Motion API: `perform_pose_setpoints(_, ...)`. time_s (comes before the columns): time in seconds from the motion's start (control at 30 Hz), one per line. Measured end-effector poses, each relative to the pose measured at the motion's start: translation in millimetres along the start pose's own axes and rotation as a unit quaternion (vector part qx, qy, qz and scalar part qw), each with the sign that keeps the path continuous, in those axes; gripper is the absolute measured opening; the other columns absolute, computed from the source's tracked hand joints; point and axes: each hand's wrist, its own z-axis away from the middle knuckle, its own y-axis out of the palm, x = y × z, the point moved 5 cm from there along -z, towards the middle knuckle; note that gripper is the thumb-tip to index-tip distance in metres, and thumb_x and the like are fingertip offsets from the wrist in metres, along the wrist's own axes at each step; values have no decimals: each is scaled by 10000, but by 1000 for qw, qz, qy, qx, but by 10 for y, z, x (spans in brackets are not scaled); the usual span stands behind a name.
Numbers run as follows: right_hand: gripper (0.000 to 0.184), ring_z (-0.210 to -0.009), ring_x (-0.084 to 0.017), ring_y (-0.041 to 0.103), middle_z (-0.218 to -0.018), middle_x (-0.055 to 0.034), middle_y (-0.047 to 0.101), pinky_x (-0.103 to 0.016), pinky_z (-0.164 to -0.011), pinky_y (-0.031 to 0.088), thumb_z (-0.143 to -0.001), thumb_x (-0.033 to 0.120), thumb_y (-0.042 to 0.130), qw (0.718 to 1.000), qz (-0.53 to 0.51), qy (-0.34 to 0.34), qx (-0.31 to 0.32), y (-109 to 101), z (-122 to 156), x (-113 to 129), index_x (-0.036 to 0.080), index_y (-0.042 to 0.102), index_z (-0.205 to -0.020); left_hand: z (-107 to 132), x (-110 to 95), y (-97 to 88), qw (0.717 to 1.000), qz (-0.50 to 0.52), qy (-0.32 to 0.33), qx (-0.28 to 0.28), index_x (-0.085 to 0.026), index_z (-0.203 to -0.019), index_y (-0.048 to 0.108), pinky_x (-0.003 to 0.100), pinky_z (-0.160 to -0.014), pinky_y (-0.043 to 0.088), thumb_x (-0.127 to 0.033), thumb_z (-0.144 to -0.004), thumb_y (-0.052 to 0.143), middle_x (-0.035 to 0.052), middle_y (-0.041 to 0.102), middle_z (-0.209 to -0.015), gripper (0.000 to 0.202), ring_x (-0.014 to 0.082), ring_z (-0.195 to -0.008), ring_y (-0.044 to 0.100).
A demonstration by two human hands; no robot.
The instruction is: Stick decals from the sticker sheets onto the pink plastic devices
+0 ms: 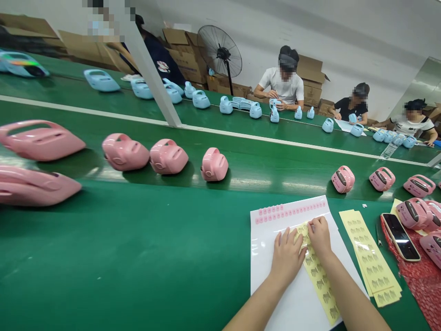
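Note:
My left hand (287, 253) lies with fingers outstretched over the upper part of a yellow sticker strip (319, 276), pressing it against a white sheet (265, 262). Beside it, my right hand (320, 235) is closed in a pinch at the strip's top end; its fingertips partly hide what is between them. Grey printed labels run down the strip. Rows of small pink stickers (292, 212) line the sheet's upper edge. More yellow sticker strips (368, 257) lie stacked on the green table to the right of the sheet.
Pink plastic housings (168, 157) stand along the green belt (268, 172). At right are a phone (401, 236), red bubble wrap (420, 285), tweezers (379, 234) and more pink housings. Across the belt, several people work among light-blue housings (200, 99). A slanted white post (148, 64) rises at left.

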Motion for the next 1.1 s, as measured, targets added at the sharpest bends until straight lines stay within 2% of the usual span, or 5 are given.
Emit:
perform_pose_setpoints(0.33,188,-855,-208,529,-839,-58,522,-334,-736,439,-765,357,460,993,-120,-7,-5,-164,108,-124,204,563,-731,-61,157,-114,972,219,-72,51,-263,-908,650,463,-897,396,-340,-696,618,70,649,-1063,228,288,-1041,550)
perform_pose_setpoints(0.53,375,-976,-255,504,-1020,-90,551,-410,-833,405,-766,414,505,996,-78,9,51,-33,153,-271,241,557,-1095,-806,1582,-771,889,331,-301,-93,-159,-984,578,299,-679,489,-344,-814,494,7,629,-764,265,145,-702,595)
perform_pose_setpoints(0.73,581,-689,-192,540,-747,-12,585,-356,-709,441,-755,434,535,993,-94,25,66,112,167,-288,233,400,-1284,-1284,2643,-1109,797,383,-442,-151,-161,-1133,497,405,-760,493,-296,-850,517,78,551,-1123,315,198,-919,578)
perform_pose_setpoints(0.9,615,-592,-177,525,-644,19,570,-345,-656,439,-739,417,535,994,-90,10,56,175,142,-220,212,375,-1296,-1333,2581,-952,786,428,-428,-124,-156,-1111,513,389,-740,501,-308,-853,513,72,563,-1095,300,184,-888,585)
perform_pose_setpoints(1.1,652,-714,-218,563,-769,-31,620,-430,-766,427,-694,402,533,995,-98,19,24,131,106,-82,170,378,-1283,-960,1850,-901,854,408,-298,-122,-189,-830,572,272,-616,492,-345,-819,502,-9,633,-542,171,196,-698,660)
